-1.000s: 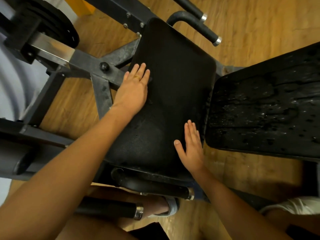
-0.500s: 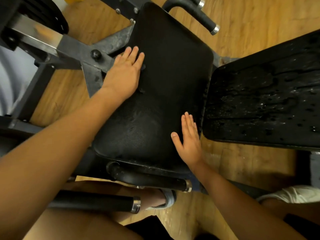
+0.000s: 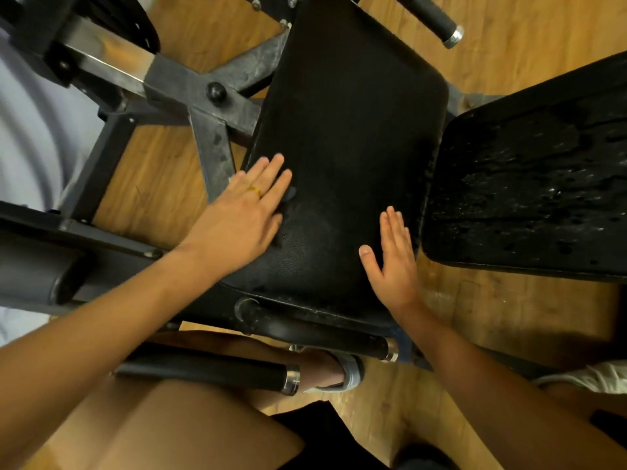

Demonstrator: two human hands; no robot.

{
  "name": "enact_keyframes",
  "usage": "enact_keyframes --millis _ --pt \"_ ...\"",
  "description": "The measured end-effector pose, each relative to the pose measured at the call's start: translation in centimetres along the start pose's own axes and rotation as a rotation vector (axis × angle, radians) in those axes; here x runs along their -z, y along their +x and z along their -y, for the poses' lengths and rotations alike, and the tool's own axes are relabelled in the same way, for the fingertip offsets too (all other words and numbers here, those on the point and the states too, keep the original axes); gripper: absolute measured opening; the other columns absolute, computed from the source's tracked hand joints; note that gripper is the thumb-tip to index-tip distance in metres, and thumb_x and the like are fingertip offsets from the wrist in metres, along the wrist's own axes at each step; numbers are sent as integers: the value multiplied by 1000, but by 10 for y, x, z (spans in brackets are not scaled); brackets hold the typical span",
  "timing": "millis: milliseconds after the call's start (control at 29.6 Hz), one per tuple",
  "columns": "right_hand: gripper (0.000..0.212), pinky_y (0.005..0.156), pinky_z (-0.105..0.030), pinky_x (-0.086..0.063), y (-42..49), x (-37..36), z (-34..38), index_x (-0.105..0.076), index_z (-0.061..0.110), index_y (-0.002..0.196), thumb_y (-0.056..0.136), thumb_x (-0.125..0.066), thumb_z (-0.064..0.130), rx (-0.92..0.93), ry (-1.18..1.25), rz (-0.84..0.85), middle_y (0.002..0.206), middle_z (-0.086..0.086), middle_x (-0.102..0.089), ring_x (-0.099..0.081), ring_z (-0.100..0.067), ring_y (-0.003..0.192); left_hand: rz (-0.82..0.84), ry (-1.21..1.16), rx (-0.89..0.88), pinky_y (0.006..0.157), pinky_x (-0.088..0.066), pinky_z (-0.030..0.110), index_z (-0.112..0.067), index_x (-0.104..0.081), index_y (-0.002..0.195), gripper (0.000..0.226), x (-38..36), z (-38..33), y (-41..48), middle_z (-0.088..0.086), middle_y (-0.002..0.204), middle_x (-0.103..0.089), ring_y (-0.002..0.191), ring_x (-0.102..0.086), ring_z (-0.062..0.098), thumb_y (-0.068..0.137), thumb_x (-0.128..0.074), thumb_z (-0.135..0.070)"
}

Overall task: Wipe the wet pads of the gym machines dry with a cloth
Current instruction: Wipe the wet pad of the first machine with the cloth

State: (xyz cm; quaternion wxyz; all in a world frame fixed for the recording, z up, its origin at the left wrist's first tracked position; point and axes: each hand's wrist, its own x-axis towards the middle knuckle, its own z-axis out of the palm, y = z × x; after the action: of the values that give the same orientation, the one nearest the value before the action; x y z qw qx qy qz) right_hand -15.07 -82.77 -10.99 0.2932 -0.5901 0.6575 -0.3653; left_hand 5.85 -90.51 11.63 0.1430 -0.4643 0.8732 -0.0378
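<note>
The black seat pad (image 3: pixel 349 130) of the gym machine lies in the middle, matt and without visible drops. My left hand (image 3: pixel 242 218) presses flat on its near left part. Small dark folds of what looks like a cloth (image 3: pixel 290 195) peek out beside the thumb; the remainder is hidden under the palm. My right hand (image 3: pixel 393 259) rests flat and empty on the pad's near right corner, fingers straight. To the right, a second black pad (image 3: pixel 529 198) is covered with water drops and puddles.
The grey steel frame (image 3: pixel 207 96) and weight plates (image 3: pixel 112 22) stand left of the seat. Black foam grips with chrome caps sit at the near edge (image 3: pixel 315 330), lower left (image 3: pixel 210 369) and top right (image 3: pixel 434 18). My sandalled foot (image 3: pixel 339 371) stands on the wooden floor (image 3: pixel 509 317).
My left hand has slid from the far left part of the seat pad toward me along its left side. My right hand has stayed at the near right corner.
</note>
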Motion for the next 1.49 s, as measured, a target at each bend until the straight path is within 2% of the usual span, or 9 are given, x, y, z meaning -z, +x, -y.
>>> enact_keyframes --millis 169,507,608,777,913,1048,1318,1420,1487 --pt "71 128 -35 -2 0 0 -2 -14 13 162 104 -31 49 7 -8 -2 170 1 -7 3 -9 156 82 14 -24 123 -12 39 -10 -11 160 69 -5 8 -53 11 169 -1 155 -2 24 103 -41 -33" --pt "70 128 -39 -5 2 -4 -7 -17 9 161 105 -34 46 44 -27 -31 170 -5 -11 -2 -15 157 206 7 -404 125 -10 43 -12 -18 160 61 -23 -13 -38 7 169 -7 155 1 22 105 -44 -15" --pt "70 128 -35 -2 1 -6 -7 -17 8 161 105 -33 47 56 -37 -33 170 -6 -11 -1 -16 157 322 77 -485 127 -8 44 -15 -5 161 63 -31 -36 -23 5 169 5 153 13 18 106 -36 -7" --pt "70 127 -35 -2 1 -7 -6 -17 8 161 104 -32 48 46 -46 -40 169 -5 -11 -1 -13 157 423 148 -461 122 9 32 -19 7 160 69 -15 -18 -34 0 167 20 153 20 16 104 -30 -3" --pt "70 127 -35 -1 0 -8 -3 -17 8 161 104 -31 48 48 -43 -34 170 -5 -11 -1 -15 157 393 153 -409 124 6 34 -19 8 160 72 -15 -8 -48 -1 166 20 153 20 17 103 -33 -2" --pt "71 127 -33 0 1 -7 -4 -17 8 161 104 -30 48 49 -46 -35 170 -5 -11 -2 -15 157 327 97 -416 128 -5 43 -14 -6 161 62 -30 -44 -18 5 169 3 155 9 21 105 -32 -6" --pt "73 126 -30 3 0 -4 -5 -15 10 162 103 -29 51 51 -37 11 170 -3 -8 1 -13 157 276 111 -384 125 1 39 -13 -6 161 61 -41 -59 -12 7 169 6 155 11 21 105 -31 -7" --pt "73 127 -32 1 1 -4 -8 -17 9 161 103 -30 51 51 -24 -11 170 -4 -10 -1 -14 157 169 138 -287 122 4 37 -13 -5 161 74 -28 -37 -3 8 169 7 155 10 23 98 -42 0" --pt "73 127 -33 0 1 -5 -8 -17 9 161 103 -31 51 43 -15 -11 170 -3 -10 -1 -14 157 56 187 -177 124 -4 42 -11 -10 161 72 -19 -14 18 11 169 1 156 2 27 98 -44 0"
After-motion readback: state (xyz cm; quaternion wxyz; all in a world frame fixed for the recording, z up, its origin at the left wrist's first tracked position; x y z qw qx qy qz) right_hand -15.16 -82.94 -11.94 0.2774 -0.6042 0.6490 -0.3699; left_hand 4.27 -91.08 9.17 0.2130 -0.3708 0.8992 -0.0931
